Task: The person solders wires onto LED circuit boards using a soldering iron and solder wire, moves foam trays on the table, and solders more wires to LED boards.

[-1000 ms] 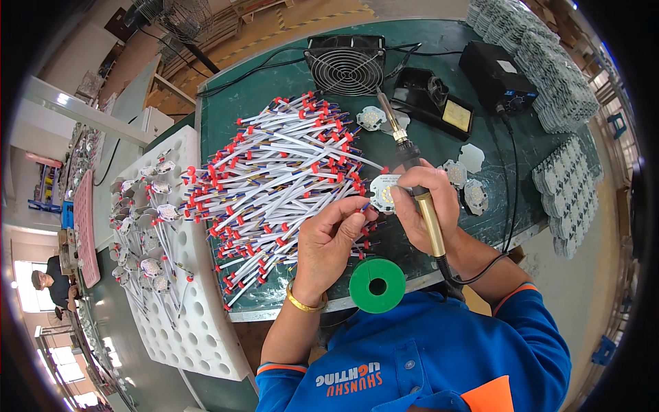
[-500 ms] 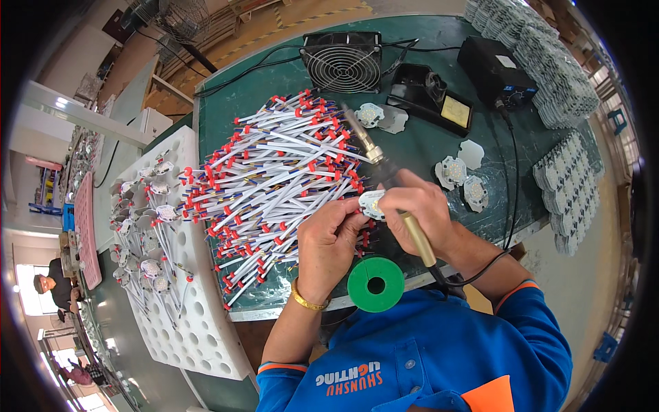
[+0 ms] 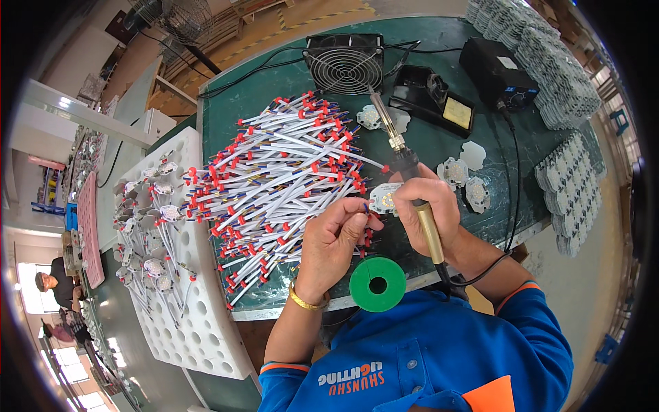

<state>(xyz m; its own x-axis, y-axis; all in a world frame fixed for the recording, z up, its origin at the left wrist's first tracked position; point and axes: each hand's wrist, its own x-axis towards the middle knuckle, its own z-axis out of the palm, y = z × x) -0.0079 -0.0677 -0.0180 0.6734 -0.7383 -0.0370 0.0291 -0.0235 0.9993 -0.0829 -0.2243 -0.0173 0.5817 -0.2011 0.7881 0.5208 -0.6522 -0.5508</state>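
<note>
Wires [image 3: 274,175] lie heaped left of the small white board [image 3: 386,198], which the left hand [image 3: 333,240] now pinches in a closed grip, while the right hand [image 3: 429,206], fist-wrapped on the soldering iron [image 3: 412,185], has swung its tip up toward the fan [image 3: 345,63], bare green tabletop [image 3: 508,165] lying right.

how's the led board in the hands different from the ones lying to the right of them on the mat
The held LED board is lifted between the left hand and right hand; the loose LED boards lie flat on the green mat, untouched. The held one sits beside the soldering iron; the loose ones lie apart from it. Both are small, white with a yellowish centre.
</note>
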